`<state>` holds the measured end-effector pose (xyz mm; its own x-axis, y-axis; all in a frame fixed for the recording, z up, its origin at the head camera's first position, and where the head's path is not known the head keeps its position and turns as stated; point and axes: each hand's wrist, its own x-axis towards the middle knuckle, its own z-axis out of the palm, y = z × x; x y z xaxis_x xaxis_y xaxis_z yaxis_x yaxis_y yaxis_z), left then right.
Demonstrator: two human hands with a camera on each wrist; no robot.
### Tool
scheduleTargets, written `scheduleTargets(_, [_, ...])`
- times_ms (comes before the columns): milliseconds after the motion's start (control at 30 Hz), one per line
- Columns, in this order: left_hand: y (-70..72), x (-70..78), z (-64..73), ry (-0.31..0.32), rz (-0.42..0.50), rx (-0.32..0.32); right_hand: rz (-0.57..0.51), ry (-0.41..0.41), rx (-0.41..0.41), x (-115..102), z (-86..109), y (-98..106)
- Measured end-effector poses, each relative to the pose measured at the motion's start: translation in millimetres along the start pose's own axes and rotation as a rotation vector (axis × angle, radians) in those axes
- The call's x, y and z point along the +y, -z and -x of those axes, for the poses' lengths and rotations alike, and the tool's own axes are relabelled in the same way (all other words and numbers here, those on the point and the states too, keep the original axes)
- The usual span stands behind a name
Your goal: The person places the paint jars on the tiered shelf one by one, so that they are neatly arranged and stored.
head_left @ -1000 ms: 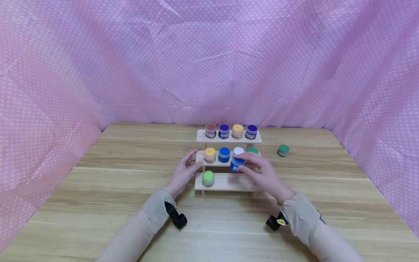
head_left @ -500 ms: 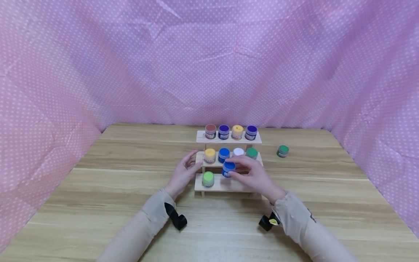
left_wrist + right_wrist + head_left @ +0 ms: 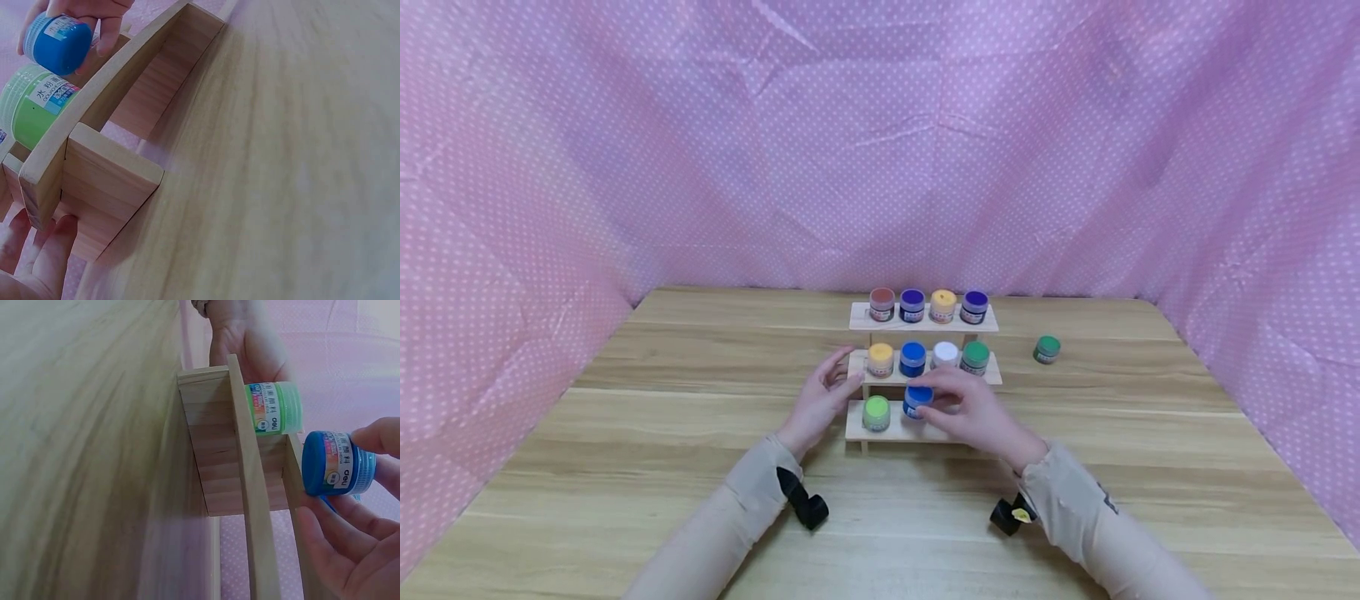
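Observation:
My right hand [image 3: 973,417] pinches a blue paint jar [image 3: 917,400] between thumb and fingers, close over the lowest step of a three-tier wooden stand [image 3: 898,433]. In the right wrist view the held blue jar [image 3: 328,462] is tilted on its side in the picture, its bottom apart from the shelf board [image 3: 250,487]. A light green paint jar [image 3: 876,413] stands to its left on that step. My left hand [image 3: 820,404] is at the stand's left end, fingers relaxed; in the left wrist view its fingertips [image 3: 62,231] lie against the wooden end.
The middle step carries a yellow jar [image 3: 881,360], a blue jar [image 3: 912,358], a white jar [image 3: 945,356] and a green jar [image 3: 975,357]. Several jars, including a brown one [image 3: 882,305], line the top step. Another green jar [image 3: 1047,349] stands on the table [image 3: 1112,383] at right.
My right hand has carried the blue jar left and down, from in front of the white jar to just over the lowest step beside the light green jar. My left hand has stayed put.

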<state>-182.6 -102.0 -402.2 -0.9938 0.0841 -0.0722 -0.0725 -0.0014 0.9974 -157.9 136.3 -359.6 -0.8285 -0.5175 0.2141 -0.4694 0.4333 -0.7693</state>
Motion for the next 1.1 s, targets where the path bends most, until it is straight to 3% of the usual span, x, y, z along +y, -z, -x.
scheduleTargets(333, [1.0, -2.7, 2.1, 0.009, -0.029, -0.001, 0.083, 0.04, -0.035, 4.1, 2.3, -7.2])
scheduleTargets(633, [1.1, -2.3, 2.5, 0.002, -0.026, 0.003, 0.112, 0.027, -0.065, 2.9, 3.1, -10.0])
scheduleTargets(1100, [0.2, 0.3, 2.2, 0.019, -0.025, 0.005, 0.184, 0.085, -0.069, 4.8, 1.1, -11.6])
